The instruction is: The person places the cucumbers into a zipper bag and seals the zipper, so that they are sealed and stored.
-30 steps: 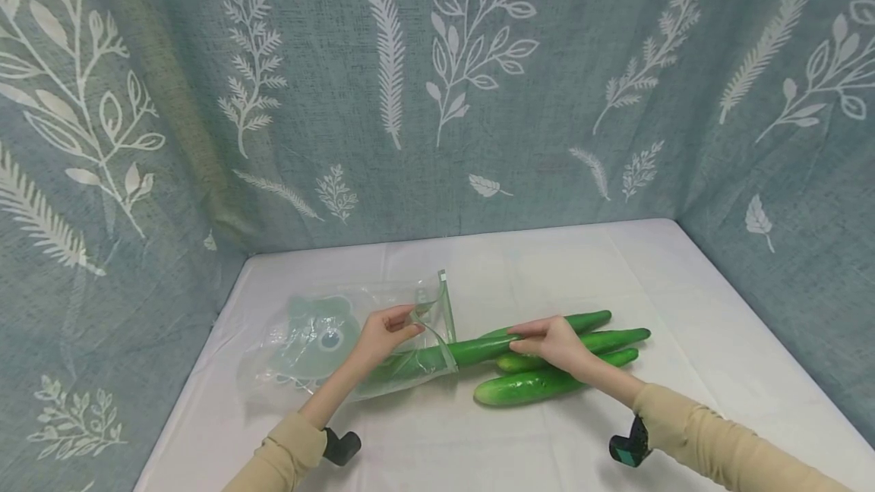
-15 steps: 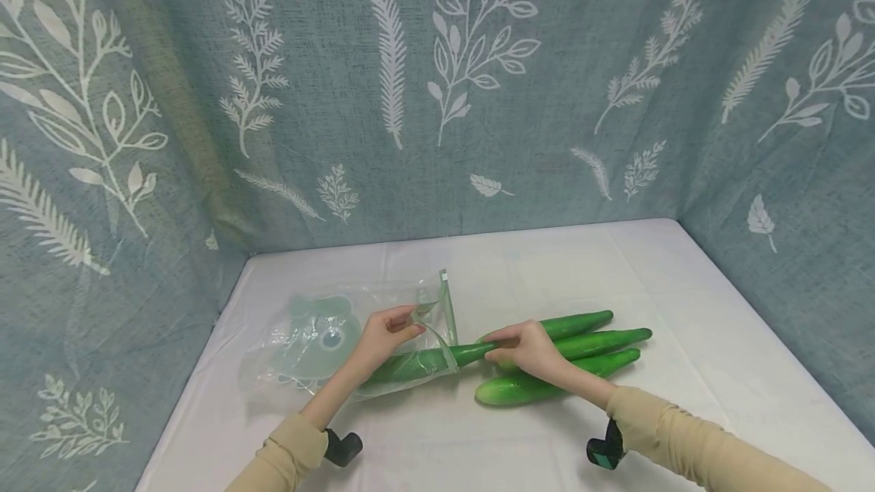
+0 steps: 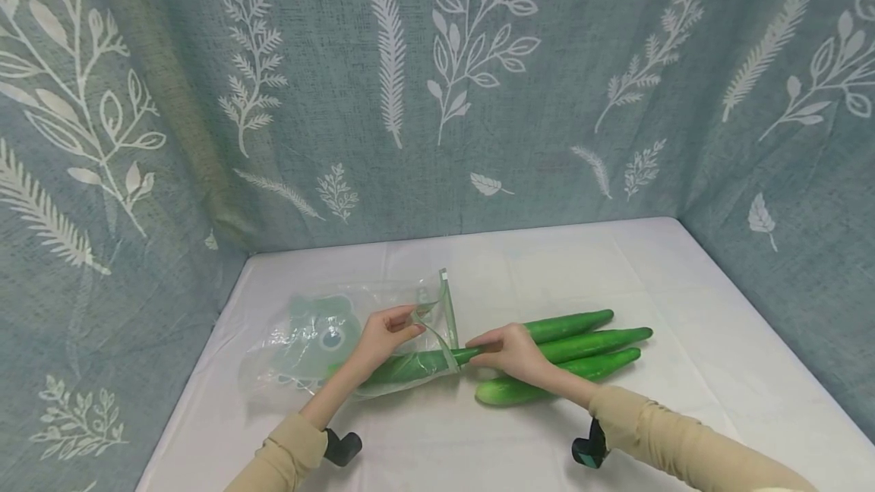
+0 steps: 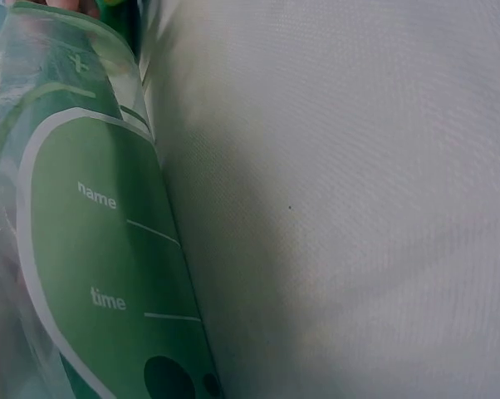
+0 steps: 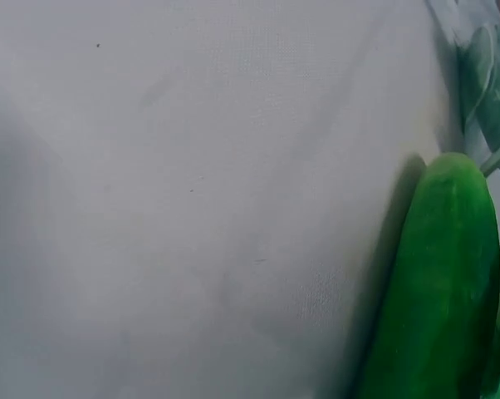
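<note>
A clear zip bag point(image 3: 383, 298) with a pale green printed design lies on its side, its mouth facing right. My left hand point(image 3: 383, 336) pinches the upper edge of that mouth and lifts it. Most of one cucumber point(image 3: 417, 365) is inside the bag, seen through the plastic. Its narrow end sticks out of the mouth, where my right hand point(image 3: 509, 355) pinches it between thumb and fingers. Printed "name" and "time" lines on the bag point(image 4: 109, 216) fill the left side of the left wrist view.
Three more cucumbers lie side by side under and beyond my right hand: a back one point(image 3: 574, 325), a middle one point(image 3: 601, 342) and a front one point(image 3: 506, 392). The front one point(image 5: 441, 274) looms large in the right wrist view. A white cloth point(image 3: 547, 264) covers the table.
My right hand has moved left, sliding the cucumber deeper into the bag. My left hand keeps its hold on the bag's mouth. The other cucumbers stay in place.
</note>
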`<state>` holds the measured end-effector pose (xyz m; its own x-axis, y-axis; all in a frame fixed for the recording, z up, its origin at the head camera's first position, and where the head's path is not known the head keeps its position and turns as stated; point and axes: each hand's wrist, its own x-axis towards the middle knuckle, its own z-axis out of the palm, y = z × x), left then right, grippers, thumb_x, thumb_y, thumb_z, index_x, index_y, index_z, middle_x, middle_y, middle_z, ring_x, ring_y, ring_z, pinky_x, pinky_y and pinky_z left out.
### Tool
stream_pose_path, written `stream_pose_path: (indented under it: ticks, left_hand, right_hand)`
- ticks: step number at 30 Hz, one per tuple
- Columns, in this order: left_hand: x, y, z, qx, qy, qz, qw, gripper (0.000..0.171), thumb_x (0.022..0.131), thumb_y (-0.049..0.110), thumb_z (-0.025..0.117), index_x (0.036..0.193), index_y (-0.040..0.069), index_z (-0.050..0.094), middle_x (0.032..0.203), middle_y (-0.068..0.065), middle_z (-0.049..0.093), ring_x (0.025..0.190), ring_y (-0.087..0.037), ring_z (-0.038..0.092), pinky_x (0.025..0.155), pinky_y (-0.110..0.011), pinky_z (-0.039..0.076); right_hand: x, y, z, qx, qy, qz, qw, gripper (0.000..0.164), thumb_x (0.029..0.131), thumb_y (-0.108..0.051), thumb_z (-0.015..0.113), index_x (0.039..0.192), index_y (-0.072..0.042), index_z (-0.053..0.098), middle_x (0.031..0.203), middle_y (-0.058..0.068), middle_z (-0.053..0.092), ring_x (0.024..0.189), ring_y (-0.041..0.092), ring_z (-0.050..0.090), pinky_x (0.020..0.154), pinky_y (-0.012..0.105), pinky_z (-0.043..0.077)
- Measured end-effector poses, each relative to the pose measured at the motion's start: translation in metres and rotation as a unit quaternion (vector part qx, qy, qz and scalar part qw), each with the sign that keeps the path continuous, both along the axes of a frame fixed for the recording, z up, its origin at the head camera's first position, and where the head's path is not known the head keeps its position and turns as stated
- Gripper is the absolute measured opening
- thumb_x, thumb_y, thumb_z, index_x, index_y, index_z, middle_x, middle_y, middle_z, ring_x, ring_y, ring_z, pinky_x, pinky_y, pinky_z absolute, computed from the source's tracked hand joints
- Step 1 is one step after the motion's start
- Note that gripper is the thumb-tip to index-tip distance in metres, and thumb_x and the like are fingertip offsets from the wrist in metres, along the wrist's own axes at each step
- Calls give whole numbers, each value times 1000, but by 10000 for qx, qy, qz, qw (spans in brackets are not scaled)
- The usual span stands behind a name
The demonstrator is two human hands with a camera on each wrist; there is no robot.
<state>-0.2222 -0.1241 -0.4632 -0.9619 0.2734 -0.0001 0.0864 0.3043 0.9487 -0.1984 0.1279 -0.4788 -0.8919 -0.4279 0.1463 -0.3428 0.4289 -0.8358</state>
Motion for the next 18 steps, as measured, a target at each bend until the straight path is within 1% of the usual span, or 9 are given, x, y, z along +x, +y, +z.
stream_pose_path:
  ticks: [5, 8, 10, 14, 18]
  left_hand:
    - [0, 0, 0, -41, -24, 62, 10000, 43, 89, 5, 63, 129, -5, 53, 121, -24, 62, 119, -37, 57, 104, -47, 42]
    - [0, 0, 1, -68, -53, 94, 9999, 43, 88, 6, 63, 129, -4, 53, 121, -24, 62, 119, -37, 57, 104, -47, 43]
    - [1, 0, 2, -86, -82, 109, 9999, 43, 88, 7, 64, 129, -3, 53, 122, -23, 62, 119, -37, 57, 104, -47, 43]
    - [2, 0, 2, -111, -99, 136, 9998, 44, 88, 9, 64, 129, -3, 54, 125, -21, 61, 121, -37, 56, 103, -48, 43]
    - [1, 0, 1, -64, -90, 64, 9999, 45, 88, 8, 64, 130, -4, 53, 125, -21, 60, 119, -36, 57, 102, -47, 44]
  right_hand:
    - [-1, -9, -1, 56, 80, 123, 9999, 21, 77, -11, 76, 97, -6, 75, 95, 10, 75, 84, 17, 72, 71, 16, 55]
    - [0, -14, -3, 99, 218, 247, 9994, 21, 77, -12, 77, 97, -5, 75, 94, 11, 75, 83, 18, 72, 71, 16, 55]
    - [0, -16, -5, 144, 223, 300, 9992, 20, 78, -12, 76, 96, -5, 74, 94, 10, 75, 82, 18, 72, 70, 16, 55]
    - [1, -17, -7, 237, 110, 363, 9990, 19, 80, -12, 75, 97, -5, 74, 95, 10, 74, 84, 18, 72, 71, 15, 55]
    - [2, -17, -7, 245, 31, 437, 9987, 19, 80, -11, 74, 98, -4, 74, 97, 12, 74, 87, 21, 72, 72, 15, 55]
